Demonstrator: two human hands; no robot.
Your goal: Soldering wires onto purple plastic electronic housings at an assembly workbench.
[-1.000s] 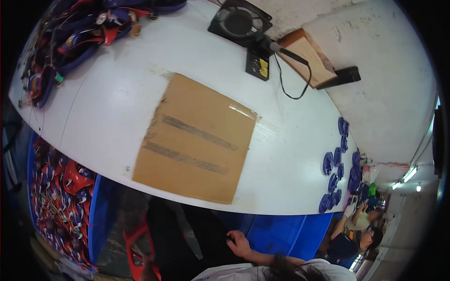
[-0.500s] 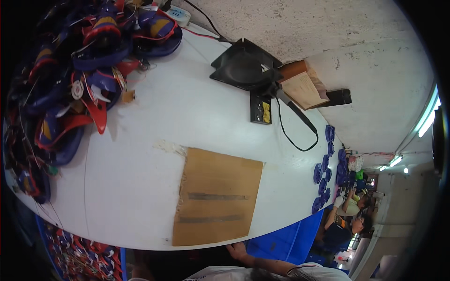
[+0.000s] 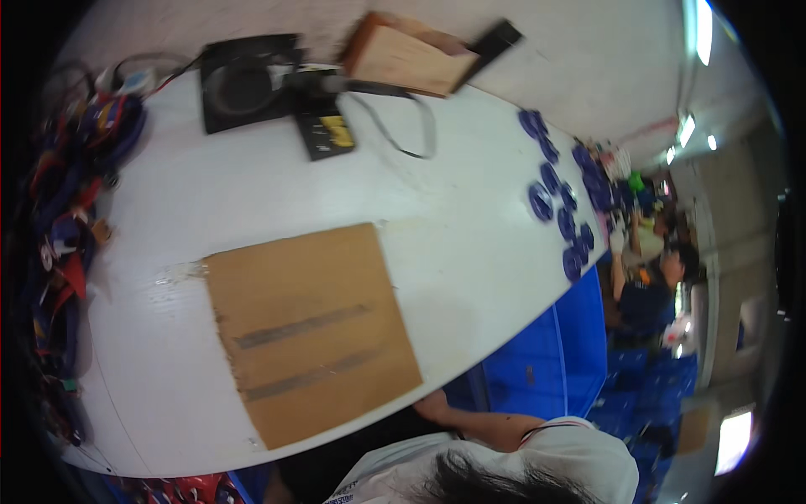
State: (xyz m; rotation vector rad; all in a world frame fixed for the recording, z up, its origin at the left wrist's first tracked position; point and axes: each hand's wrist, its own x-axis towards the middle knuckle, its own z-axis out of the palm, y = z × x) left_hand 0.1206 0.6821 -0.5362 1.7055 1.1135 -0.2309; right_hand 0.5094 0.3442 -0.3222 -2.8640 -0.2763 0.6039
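My right hand (image 3: 432,406) rests low at the table's front edge, close to the near right corner of a flat cardboard sheet (image 3: 306,290). Its fingers are mostly hidden, so what it holds, if anything, cannot be made out. My left hand is out of sight below the table. Two dark strips run across the cardboard, which lies on the white table (image 3: 470,277). Behind it stand a square black fan-like device (image 3: 243,88) and a small black box (image 3: 323,134) with a yellow pad. A corded, grey-and-black soldering iron (image 3: 382,88) is beside them, blurred.
Blue-and-red plastic assemblies with loose wires (image 3: 63,244) are heaped along the left. Several purple round parts (image 3: 541,202) sit at the far right. A blue bin (image 3: 525,361) stands below the right edge. A co-worker (image 3: 651,290) sits beyond; a brown folder (image 3: 411,59) leans against the wall.
The view has swung to the right, so the cardboard, black device and heap appear farther left and tilted. My right hand stays low by the table edge.
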